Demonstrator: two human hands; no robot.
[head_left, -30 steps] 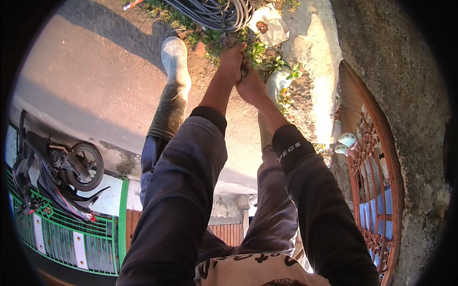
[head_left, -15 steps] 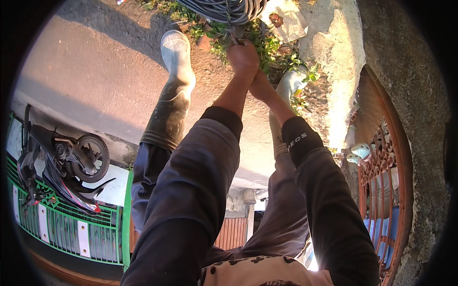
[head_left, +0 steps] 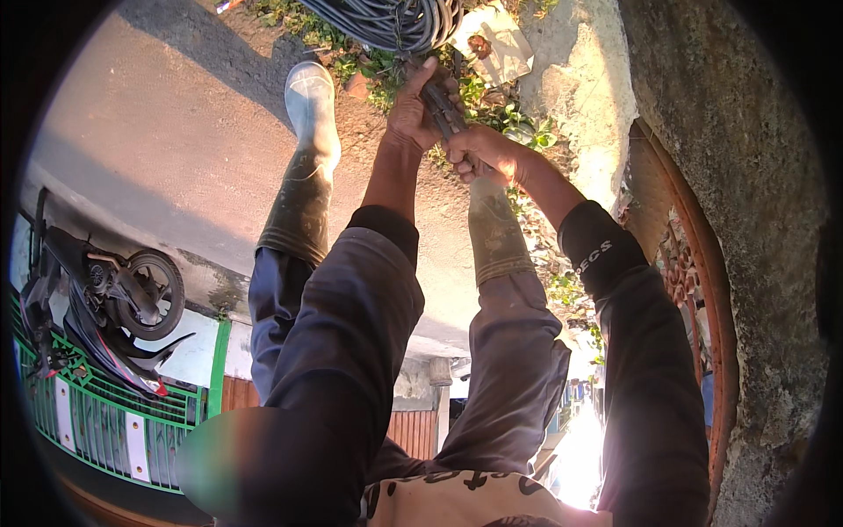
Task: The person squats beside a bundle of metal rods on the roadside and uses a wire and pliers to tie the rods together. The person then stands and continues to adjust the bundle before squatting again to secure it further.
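Note:
Beneath a coil of grey cable (head_left: pixel 404 28), I hold a dark, long metal tool (head_left: pixel 439 107) whose exact kind I cannot make out. My right hand (head_left: pixel 488 151) is closed around its lower end. Around the upper part, my left hand (head_left: pixel 413 116) has its fingers curled, with the thumb pointing up toward the coil. The coil's underside is close to my left fingertips; whether they touch cannot be seen. A left boot (head_left: pixel 312 114) and a right boot (head_left: pixel 497 224), both grey-green rubber, stand on either side of my hands.
Green plants (head_left: pixel 514 123) and a pale flat piece of litter (head_left: pixel 496 44) lie along the concrete edge. At right rise a rough wall (head_left: pixel 729 176) and a rust-brown metal frame (head_left: pixel 702 228). A motorcycle (head_left: pixel 114 299) stands by a green fence (head_left: pixel 97 430) at left.
My hands, one against the other before, have moved apart. My right hand has shifted right and down; the left thumb has lifted. More of the tool shows, and the view has shifted slightly.

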